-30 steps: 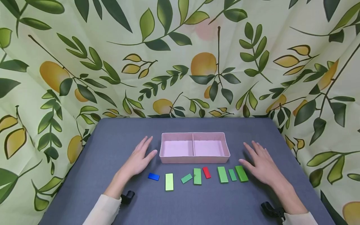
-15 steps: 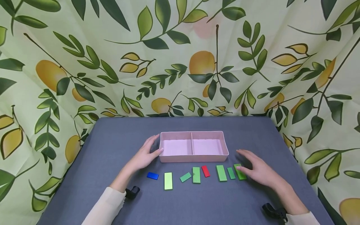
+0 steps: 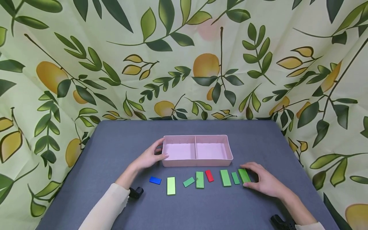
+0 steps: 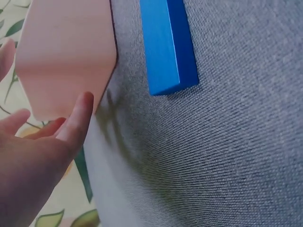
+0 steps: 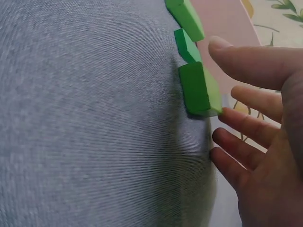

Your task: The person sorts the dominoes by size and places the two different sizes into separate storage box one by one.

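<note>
Pink tray [image 3: 198, 163], blocks [image 3: 225, 178] on table [image 3: 184, 210]

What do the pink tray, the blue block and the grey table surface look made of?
Pink tray: probably matte plastic, given its thin, smooth walls. Blue block: perhaps painted wood, satin, with crisp edges; plastic is possible. Grey table surface: apparently dull woven fabric; threads show up close.

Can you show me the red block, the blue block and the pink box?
Red block [image 3: 209, 176], head view: middle of its top.
Blue block [image 4: 160, 47], left wrist view: its lighter face.
Pink box [image 3: 197, 163], head view: its front wall.
</note>
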`<state>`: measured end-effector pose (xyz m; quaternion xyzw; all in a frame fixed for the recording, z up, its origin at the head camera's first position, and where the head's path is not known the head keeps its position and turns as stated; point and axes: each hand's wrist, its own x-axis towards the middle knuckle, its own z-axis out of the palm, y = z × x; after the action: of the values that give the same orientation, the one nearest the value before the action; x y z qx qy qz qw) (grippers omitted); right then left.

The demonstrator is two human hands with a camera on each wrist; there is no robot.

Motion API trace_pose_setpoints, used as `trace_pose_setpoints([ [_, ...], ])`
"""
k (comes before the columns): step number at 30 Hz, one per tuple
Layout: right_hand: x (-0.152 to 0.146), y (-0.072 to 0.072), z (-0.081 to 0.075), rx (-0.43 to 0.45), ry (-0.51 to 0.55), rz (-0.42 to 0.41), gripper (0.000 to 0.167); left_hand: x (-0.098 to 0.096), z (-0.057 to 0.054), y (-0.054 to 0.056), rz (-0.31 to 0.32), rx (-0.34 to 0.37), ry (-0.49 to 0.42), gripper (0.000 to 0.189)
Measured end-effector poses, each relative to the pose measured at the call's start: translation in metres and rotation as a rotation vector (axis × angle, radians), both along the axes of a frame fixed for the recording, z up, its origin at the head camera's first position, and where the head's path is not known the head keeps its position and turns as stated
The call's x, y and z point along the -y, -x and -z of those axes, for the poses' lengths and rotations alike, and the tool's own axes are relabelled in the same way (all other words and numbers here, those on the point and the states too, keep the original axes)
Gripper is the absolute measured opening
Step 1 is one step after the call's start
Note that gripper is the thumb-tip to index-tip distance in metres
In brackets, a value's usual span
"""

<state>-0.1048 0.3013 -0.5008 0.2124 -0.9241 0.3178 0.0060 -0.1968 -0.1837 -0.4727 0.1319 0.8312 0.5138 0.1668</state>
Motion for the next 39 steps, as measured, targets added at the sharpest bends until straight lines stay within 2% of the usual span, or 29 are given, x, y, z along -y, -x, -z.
trace_pose_setpoints([
  [7,-0.003,0.001,0.005,0.078,-0.008,0.015,0.065,0.001,-0.001,0.001,-0.002,0.042,-0.02,0.086],
  [11,-0.005,0.002,0.006,0.082,-0.022,0.03,0.064,0.001,-0.002,0.003,-0.001,0.058,-0.014,0.088],
  [18,-0.005,0.004,0.008,0.079,-0.037,0.043,0.063,0.006,0.004,0.005,0.015,0.099,-0.079,0.094],
  [25,-0.003,0.005,0.008,0.074,-0.045,0.05,0.062,0.009,0.009,0.007,0.048,0.086,-0.105,0.094],
  [32,0.003,0.006,0.008,-0.001,-0.001,0.072,0.059,0.009,0.01,0.012,0.044,0.068,-0.091,0.093],
  [39,0.012,0.006,0.0,0.037,0.069,0.094,0.058,0.008,0.01,0.012,0.038,0.071,-0.098,0.093],
])
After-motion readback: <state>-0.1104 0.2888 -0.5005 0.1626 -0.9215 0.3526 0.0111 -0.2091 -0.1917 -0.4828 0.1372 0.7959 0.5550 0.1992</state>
